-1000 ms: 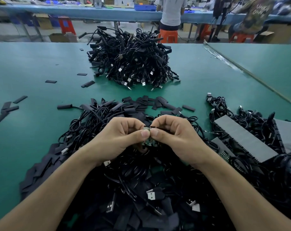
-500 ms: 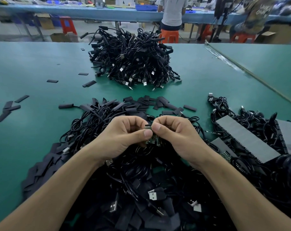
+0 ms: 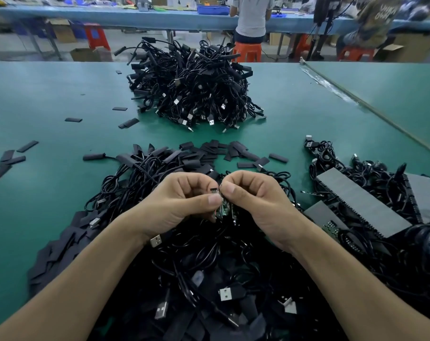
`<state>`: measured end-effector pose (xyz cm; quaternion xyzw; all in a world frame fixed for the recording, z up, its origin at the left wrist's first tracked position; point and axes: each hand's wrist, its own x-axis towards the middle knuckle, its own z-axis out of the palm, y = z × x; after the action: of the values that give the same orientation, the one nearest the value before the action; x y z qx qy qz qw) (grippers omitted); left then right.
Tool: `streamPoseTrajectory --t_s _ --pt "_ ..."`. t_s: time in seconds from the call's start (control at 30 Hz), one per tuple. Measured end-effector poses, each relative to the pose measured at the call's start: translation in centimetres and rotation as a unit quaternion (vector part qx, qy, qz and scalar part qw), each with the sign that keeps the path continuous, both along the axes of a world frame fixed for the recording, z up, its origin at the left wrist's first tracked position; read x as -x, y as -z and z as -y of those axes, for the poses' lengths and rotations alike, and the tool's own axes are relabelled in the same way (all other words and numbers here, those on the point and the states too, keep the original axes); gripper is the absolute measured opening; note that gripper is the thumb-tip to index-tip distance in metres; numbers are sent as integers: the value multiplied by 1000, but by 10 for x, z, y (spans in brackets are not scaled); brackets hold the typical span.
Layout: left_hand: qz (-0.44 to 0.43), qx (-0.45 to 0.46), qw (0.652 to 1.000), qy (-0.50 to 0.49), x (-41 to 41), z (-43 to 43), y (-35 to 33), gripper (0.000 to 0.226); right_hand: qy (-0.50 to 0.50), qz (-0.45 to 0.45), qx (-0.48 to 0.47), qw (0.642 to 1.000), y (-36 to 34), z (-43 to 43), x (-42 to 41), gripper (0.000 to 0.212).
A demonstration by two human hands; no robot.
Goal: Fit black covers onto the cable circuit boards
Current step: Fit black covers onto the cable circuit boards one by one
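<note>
My left hand point(image 3: 182, 200) and my right hand point(image 3: 256, 200) meet over the near heap of black cables point(image 3: 209, 279). Both pinch a small green circuit board point(image 3: 222, 210) between thumbs and curled fingers; its pin end point(image 3: 215, 191) sticks up between the thumbs. Whether a black cover sits on the board is hidden by the fingers. Loose flat black covers point(image 3: 209, 153) lie scattered just beyond my hands.
A tall pile of black USB cables point(image 3: 191, 89) stands at the centre back of the green table point(image 3: 49, 188). Grey trays point(image 3: 361, 200) with cables sit at the right. More covers point(image 3: 7, 161) lie at the left. People work at a far bench.
Both hands have stayed together over the heap; the board has tilted more upright and my thumbs have shifted slightly along it.
</note>
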<state>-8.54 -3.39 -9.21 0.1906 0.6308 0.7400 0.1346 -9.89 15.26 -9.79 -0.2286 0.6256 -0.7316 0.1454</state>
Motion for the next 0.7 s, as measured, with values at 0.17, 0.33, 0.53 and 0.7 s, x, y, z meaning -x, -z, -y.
streamPoseTrajectory --t_s 0.17,0.33,0.53,0.7 --pt "60 -94 992 -55 5 0 4 16 231 -147 -79 959 7 5 2 18" --pt "12 -220 965 -139 9 12 -4 7 404 -213 -114 882 5 -1 -1 17" --pt "-174 -9 941 -289 7 11 -17 13 452 -326 -226 799 8 -2 -6 21" --pt "-228 134 910 -319 4 -1 -10 28 279 -461 -227 811 6 1 -16 33"
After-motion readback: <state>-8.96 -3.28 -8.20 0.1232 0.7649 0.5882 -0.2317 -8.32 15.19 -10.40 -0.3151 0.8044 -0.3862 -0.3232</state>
